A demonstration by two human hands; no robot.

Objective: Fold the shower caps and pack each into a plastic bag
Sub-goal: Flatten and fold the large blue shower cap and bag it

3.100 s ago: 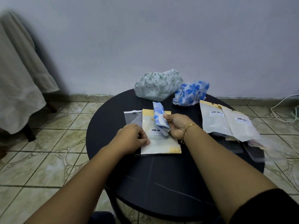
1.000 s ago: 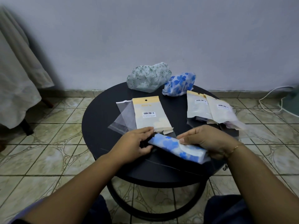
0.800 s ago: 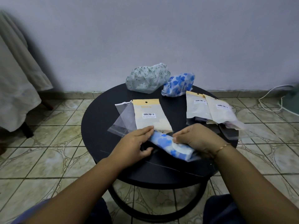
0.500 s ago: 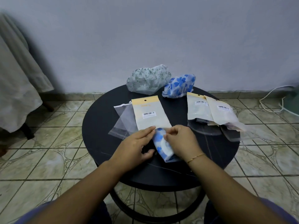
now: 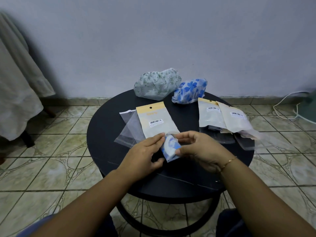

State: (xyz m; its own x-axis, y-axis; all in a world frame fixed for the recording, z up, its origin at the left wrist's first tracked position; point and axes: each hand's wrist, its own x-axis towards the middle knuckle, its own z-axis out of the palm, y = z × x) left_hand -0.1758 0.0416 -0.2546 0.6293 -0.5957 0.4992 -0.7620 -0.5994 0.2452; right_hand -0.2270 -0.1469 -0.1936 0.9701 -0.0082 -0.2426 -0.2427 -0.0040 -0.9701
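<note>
I see both hands meeting over the middle of the round black table (image 5: pixel 106 134), holding a folded blue-and-white shower cap (image 5: pixel 170 148) between them. My left hand (image 5: pixel 145 154) has its fingers laid fairly straight along the cap's left edge with the thumb tucked underneath, so it pinches that side. My right hand (image 5: pixel 200 149) curls round the cap's right side — thumb pressed on the lower corner, fingers arched over the top end. The cap is a small, narrow bundle, tilted, just above the tabletop; I cannot tell whether its lower end touches the surface.

Just behind the hands lies a plastic bag with a yellow header and a barcode label (image 5: pixel 156 120), its lower end reaching the fingertips. A clear bag (image 5: pixel 130 129) lies partly under its left side. To the right, two more labelled bags (image 5: pixel 222 117) overlap each other, with clear plastic spilling over the table's right edge.

At the far edge of the table sit two unfolded caps side by side and touching — a pale green patterned cap (image 5: pixel 157 86) on the left and a blue flowered cap (image 5: pixel 189 90) on the right. A thin gold bracelet (image 5: pixel 228 162) circles the right wrist. A pale cloth (image 5: pixel 15 93) hangs at the left, and a white cable (image 5: pixel 283 106) runs along the tiled floor at the right.
</note>
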